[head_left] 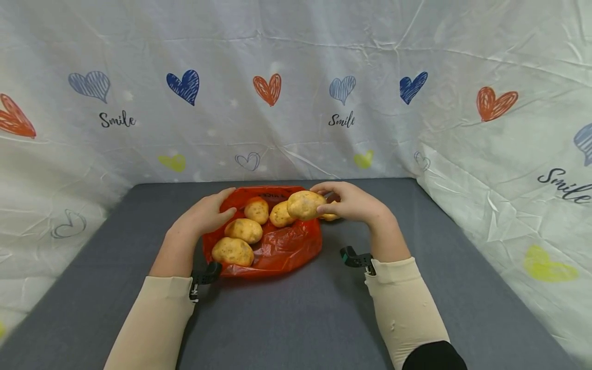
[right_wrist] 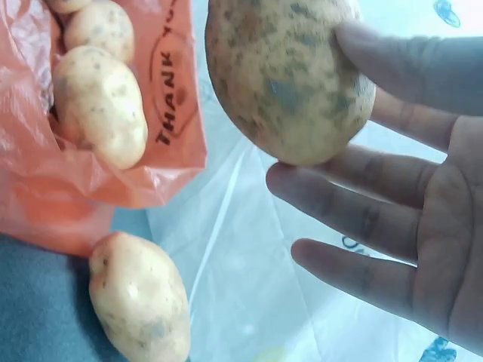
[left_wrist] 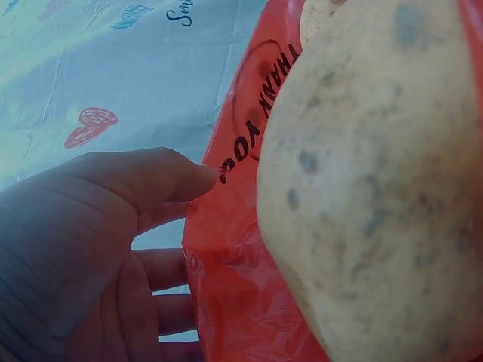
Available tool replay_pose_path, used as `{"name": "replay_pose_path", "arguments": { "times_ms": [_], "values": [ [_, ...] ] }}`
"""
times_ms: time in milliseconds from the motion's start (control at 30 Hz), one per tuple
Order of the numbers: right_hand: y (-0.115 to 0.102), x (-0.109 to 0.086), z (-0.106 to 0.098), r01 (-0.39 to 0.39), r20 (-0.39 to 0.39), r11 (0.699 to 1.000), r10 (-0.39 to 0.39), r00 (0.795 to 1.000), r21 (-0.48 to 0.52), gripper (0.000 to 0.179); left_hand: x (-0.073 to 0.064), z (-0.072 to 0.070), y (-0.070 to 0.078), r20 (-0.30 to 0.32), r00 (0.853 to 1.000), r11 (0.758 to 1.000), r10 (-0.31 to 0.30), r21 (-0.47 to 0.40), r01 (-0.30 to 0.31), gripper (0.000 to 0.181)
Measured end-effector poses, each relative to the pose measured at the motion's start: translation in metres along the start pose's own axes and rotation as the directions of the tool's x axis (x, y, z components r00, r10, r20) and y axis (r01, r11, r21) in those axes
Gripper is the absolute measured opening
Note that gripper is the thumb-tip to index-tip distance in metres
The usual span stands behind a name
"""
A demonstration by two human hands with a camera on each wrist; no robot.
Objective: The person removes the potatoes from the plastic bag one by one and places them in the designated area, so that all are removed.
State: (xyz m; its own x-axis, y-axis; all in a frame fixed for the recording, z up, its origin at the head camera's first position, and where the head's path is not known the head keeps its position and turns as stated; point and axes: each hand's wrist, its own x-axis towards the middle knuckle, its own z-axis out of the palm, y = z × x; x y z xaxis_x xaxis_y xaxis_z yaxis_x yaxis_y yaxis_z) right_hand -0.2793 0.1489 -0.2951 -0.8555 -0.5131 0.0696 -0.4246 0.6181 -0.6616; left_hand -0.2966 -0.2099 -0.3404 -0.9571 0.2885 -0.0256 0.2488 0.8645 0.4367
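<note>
My right hand [head_left: 353, 203] pinches a potato [head_left: 305, 205] between thumb and fingers, above the right side of a red plastic bag [head_left: 287, 246]. In the right wrist view this potato [right_wrist: 290, 83] shows dark specks, and the lower fingers stand away from it. My left hand [head_left: 203, 213] holds the bag's left edge, its thumb in front and fingers behind the plastic in the left wrist view. Several potatoes [head_left: 243, 230] lie in the bag, one large potato [left_wrist: 377, 196] close to the left wrist camera.
Another potato [right_wrist: 143, 302] lies on the dark grey table [head_left: 296, 318] just outside the bag's right side, partly hidden behind my right hand in the head view. A white sheet [head_left: 296, 128] with printed hearts hangs along the back and sides.
</note>
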Motion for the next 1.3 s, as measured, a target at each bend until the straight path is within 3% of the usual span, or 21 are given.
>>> {"name": "replay_pose_path", "arguments": {
  "times_ms": [333,667,967,1300],
  "values": [
    [0.012,-0.007,-0.011,-0.099,-0.076,0.994,0.095,0.993,-0.047,0.043,-0.001,0.0,0.0,-0.001,1.0,1.0,0.003,-0.005,-0.003,0.066],
    [0.031,-0.01,-0.022,-0.213,-0.146,0.976,0.203,0.968,-0.052,0.045,-0.001,0.001,-0.001,0.009,1.0,1.0,-0.002,-0.001,0.002,0.066],
    [0.05,-0.015,-0.03,-0.303,-0.23,0.949,0.277,0.933,-0.089,0.045,-0.001,0.001,-0.002,0.012,1.0,1.0,0.005,0.0,-0.005,0.066],
    [0.067,-0.017,-0.03,-0.417,-0.362,0.904,0.359,0.86,-0.096,0.045,0.001,0.001,-0.001,0.008,1.0,1.0,0.022,-0.003,-0.022,0.065]
  ]
}}
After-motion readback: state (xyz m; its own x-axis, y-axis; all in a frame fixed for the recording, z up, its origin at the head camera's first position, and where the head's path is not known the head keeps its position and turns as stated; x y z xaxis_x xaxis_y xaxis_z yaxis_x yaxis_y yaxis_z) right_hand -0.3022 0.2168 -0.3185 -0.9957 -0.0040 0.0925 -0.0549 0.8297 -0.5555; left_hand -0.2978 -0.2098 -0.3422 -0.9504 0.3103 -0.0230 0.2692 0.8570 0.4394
